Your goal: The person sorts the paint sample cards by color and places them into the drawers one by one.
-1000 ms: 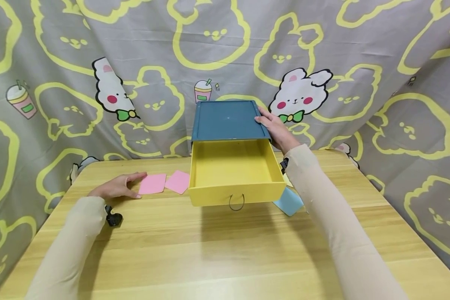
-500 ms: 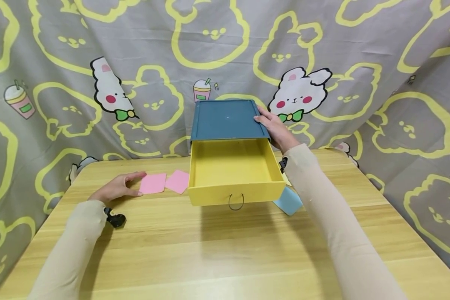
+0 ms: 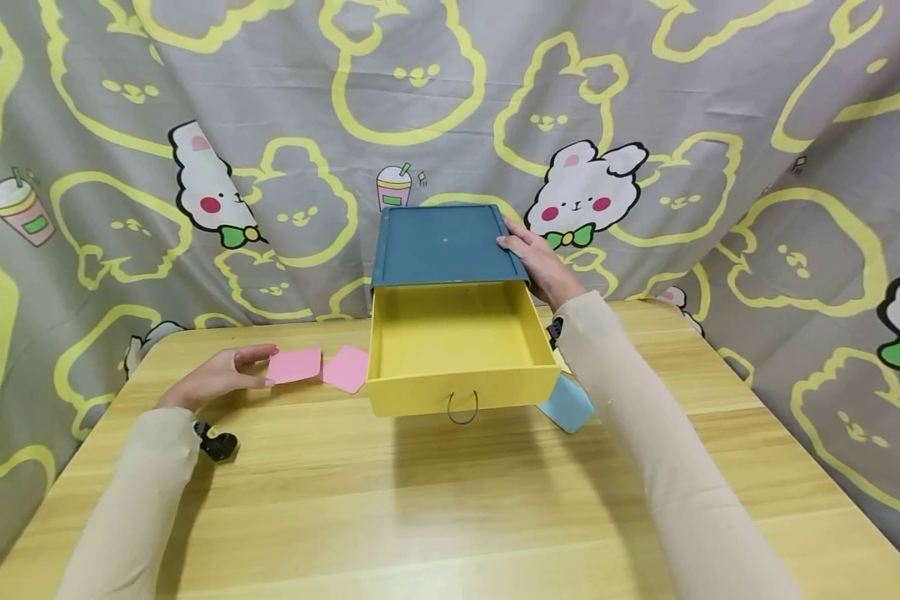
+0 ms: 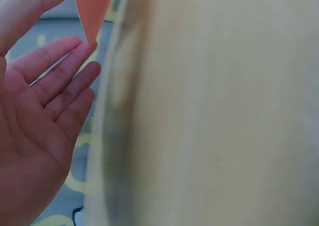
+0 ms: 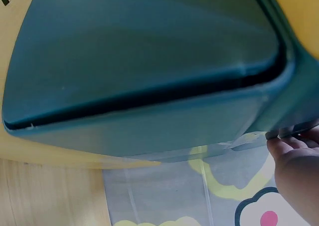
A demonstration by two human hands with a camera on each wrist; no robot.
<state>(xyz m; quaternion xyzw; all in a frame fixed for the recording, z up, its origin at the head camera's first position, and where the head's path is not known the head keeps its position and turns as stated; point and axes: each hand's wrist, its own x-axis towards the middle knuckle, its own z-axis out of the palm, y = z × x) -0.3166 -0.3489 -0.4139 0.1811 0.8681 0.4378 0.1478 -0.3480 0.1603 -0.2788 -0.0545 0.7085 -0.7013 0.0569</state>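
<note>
At the left of the table, my left hand pinches the edge of a square pink card between thumb and fingers. In the left wrist view the card meets the fingertips, while the other fingers of the hand stretch out. A dark blue drawer box stands at the back middle, its yellow drawer pulled out with bare insides. My right hand grips the box's back right edge, thumb on top. In the right wrist view these fingers curl at the box's far corner.
A second pink card lies between the held card and the drawer. Right of the drawer lie a light blue card and a partly hidden pale yellow one. A patterned curtain hangs behind the wooden table.
The pink card at my left hand has tilted up, its right edge rising off the table. My right hand keeps its hold on the drawer box. The head view has shifted slightly.
</note>
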